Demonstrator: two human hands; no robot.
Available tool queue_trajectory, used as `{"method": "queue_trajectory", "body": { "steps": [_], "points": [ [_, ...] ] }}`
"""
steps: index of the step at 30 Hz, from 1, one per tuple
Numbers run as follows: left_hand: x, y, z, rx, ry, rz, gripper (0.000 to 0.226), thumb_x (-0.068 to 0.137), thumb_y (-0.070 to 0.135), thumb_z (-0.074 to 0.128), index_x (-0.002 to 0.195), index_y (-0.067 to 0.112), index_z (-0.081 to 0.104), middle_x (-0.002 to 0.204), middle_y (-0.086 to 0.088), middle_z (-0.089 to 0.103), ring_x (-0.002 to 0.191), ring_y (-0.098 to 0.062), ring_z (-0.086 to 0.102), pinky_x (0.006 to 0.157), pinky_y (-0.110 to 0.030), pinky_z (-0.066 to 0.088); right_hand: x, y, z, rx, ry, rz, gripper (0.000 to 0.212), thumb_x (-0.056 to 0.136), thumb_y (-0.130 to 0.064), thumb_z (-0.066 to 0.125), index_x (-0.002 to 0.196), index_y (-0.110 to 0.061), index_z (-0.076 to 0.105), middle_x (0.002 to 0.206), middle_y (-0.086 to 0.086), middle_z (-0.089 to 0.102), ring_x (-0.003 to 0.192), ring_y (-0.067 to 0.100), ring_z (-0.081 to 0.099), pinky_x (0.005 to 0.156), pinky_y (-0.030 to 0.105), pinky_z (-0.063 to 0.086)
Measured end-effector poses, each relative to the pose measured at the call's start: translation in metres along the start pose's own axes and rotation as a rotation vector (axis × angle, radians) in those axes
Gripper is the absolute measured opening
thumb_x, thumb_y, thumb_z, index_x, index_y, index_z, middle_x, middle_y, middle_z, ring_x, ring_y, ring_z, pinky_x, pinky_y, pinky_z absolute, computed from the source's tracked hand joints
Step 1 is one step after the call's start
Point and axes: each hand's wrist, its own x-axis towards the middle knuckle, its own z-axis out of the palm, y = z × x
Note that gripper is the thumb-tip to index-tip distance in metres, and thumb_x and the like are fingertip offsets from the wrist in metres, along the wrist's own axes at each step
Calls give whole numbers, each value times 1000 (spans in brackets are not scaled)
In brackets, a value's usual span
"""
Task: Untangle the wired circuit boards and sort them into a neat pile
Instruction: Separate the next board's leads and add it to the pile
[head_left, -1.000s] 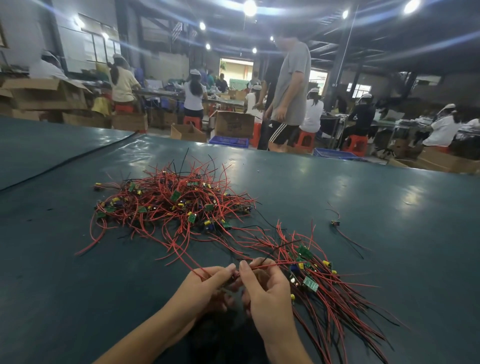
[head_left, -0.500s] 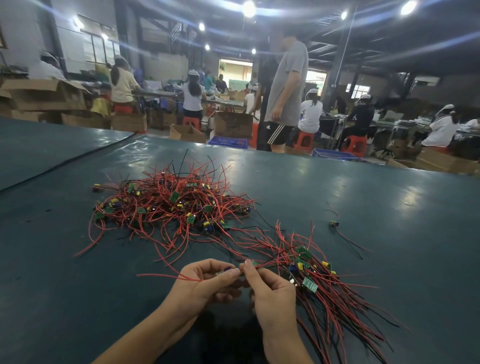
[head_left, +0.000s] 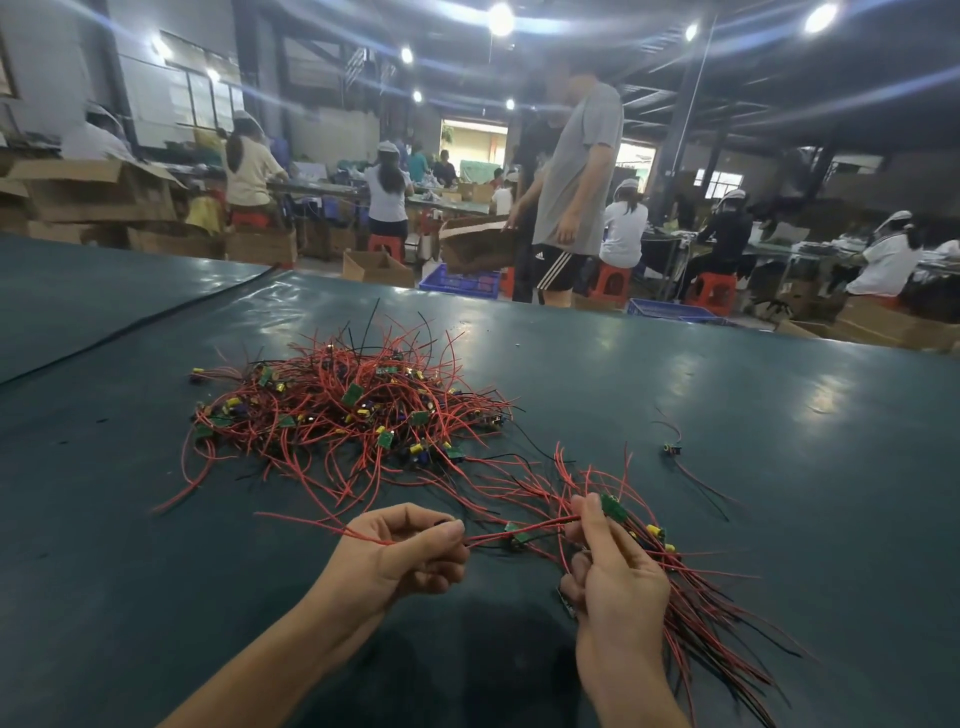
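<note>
Left hand (head_left: 400, 561): thumb and forefinger pinch a red wire (head_left: 550, 523), its loose end trailing left. Right hand (head_left: 615, 577): fingertips pinch the same wire beside a small green board (head_left: 613, 506); what the curled lower fingers hold, cannot tell. The wire runs taut between the hands, just over the worktop (head_left: 779, 415).

Tangled heap (head_left: 353, 410) lies far left. Straightened pile (head_left: 717, 623) lies near right, beneath the right hand.

Judgement: one unit is being drawn free. Pull slowly along the wire's own line and ease off if strands from the heap drag with it. Lay it board-to-board, with the wires parallel to the pile.
</note>
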Motion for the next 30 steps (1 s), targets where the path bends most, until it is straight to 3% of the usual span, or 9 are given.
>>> {"method": "queue_trajectory", "body": {
  "steps": [5, 8, 9, 12, 14, 18, 21, 26, 30],
  "points": [
    [-1, -5, 2, -31, -1, 10, 27, 59, 17, 80, 79, 2, 70, 73, -23, 68, 57, -23, 65, 47, -21, 50, -18, 17, 15, -182, -218, -12, 24, 71, -40, 71, 65, -18, 76, 49, -6, 53, 38, 4, 33, 37, 18, 30],
    [-3, -5, 2, 18, -38, 14, 26, 58, 19, 82, 78, 4, 74, 76, -24, 69, 61, -25, 66, 49, -22, 50, -31, 32, 26, -269, -317, -68, 21, 82, -28, 69, 65, -19, 78, 57, 9, 67, 55, 18, 61, 57, 34, 55],
    [-3, -5, 3, 30, -42, 11, 28, 58, 18, 82, 79, 3, 73, 76, -25, 69, 61, -25, 66, 49, -22, 50, -31, 34, 27, -282, -295, -69, 23, 86, -25, 67, 68, -20, 79, 61, 13, 69, 60, 20, 63, 62, 40, 56],
    [-1, -4, 3, 21, -19, 17, 32, 58, 15, 80, 82, -3, 67, 71, -23, 67, 54, -23, 63, 46, -21, 48, -20, 26, 18, -276, -154, -27, 21, 88, -29, 66, 71, -24, 79, 48, -5, 54, 42, 3, 41, 44, 22, 35],
    [-1, -1, 2, 30, -18, 23, 32, 58, 15, 79, 81, -3, 66, 69, -23, 66, 52, -22, 62, 45, -21, 48, -9, 16, 9, -172, -47, 7, 20, 87, -27, 67, 72, -21, 79, 47, -10, 48, 37, 2, 29, 38, 18, 24],
    [1, 9, -6, 9, 24, 24, 23, 60, 16, 77, 75, 4, 66, 63, -14, 66, 47, -15, 59, 42, -18, 47, 9, -4, -7, 68, 90, 21, 24, 90, -21, 64, 74, -9, 76, 54, -5, 49, 34, 1, 27, 32, 15, 21],
    [9, 22, -27, -142, 142, 47, 13, 70, 16, 68, 78, 8, 64, 60, -5, 65, 45, -8, 58, 43, -14, 48, 24, -18, -25, 168, 186, -32, 23, 94, -21, 60, 76, -11, 71, 62, -2, 48, 33, 1, 26, 32, 14, 20],
    [9, 18, -22, -136, 59, -27, 24, 72, 27, 67, 81, 6, 75, 58, -2, 58, 45, -8, 51, 43, -16, 47, 15, -4, -13, -12, -40, 6, 26, 91, -24, 62, 73, -12, 75, 55, -4, 54, 36, 3, 32, 32, 14, 24],
    [5, 0, -5, -177, -69, -145, 43, 71, 14, 64, 113, 2, 63, 51, 0, 48, 38, -8, 41, 36, -18, 36, -3, 10, 4, -163, -275, 135, 20, 84, -31, 65, 78, -15, 77, 56, -4, 58, 38, 5, 36, 35, 16, 27]
  ]
}}
